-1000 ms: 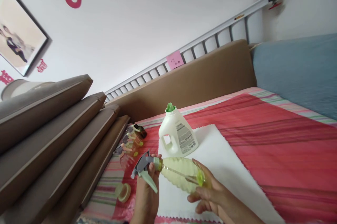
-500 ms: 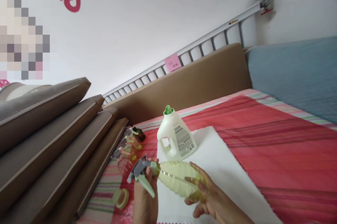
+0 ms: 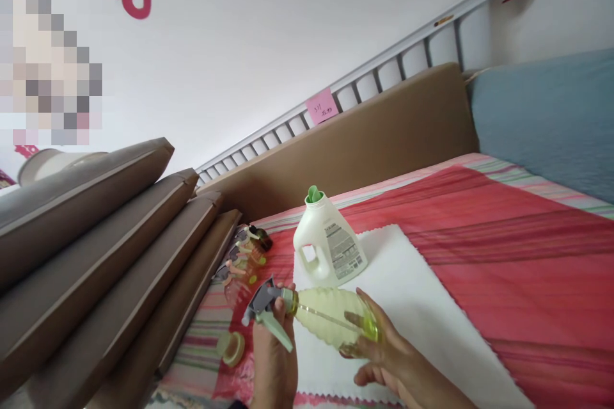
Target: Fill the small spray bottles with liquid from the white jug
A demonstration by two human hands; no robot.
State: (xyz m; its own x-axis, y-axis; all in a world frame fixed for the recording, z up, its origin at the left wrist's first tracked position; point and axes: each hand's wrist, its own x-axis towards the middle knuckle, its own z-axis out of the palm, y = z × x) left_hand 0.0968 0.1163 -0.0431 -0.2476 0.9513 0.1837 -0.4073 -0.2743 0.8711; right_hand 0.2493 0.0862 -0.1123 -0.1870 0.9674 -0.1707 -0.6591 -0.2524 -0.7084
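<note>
A pale yellow-green spray bottle [image 3: 330, 319] lies nearly sideways between my two hands, its grey and light green trigger head pointing left. My left hand [image 3: 281, 345] is closed round the neck, just under the trigger head. With its fingers wrapped round the base, my right hand [image 3: 378, 345] holds the other end. Some liquid seems to sit inside near the base. Just behind the spray bottle stands a white detergent jug [image 3: 330, 242], upright, with a green spout in its open mouth and a printed label. Both stand over a white sheet [image 3: 432, 306] with zigzag edges.
A green round cap [image 3: 233, 349] lies on the striped cloth at the left. Several other spray bottles [image 3: 247, 265] stand in a row beyond it. Stacked grey-brown cushions [image 3: 96, 255] rise along the left. A brown padded board [image 3: 384, 134] runs along the back, beside a blue-grey padded surface [image 3: 547, 121].
The view has shifted slightly, so everything sits a little further right. Both hands still hold the spray bottle, which is rolled or tilted a little differently.
</note>
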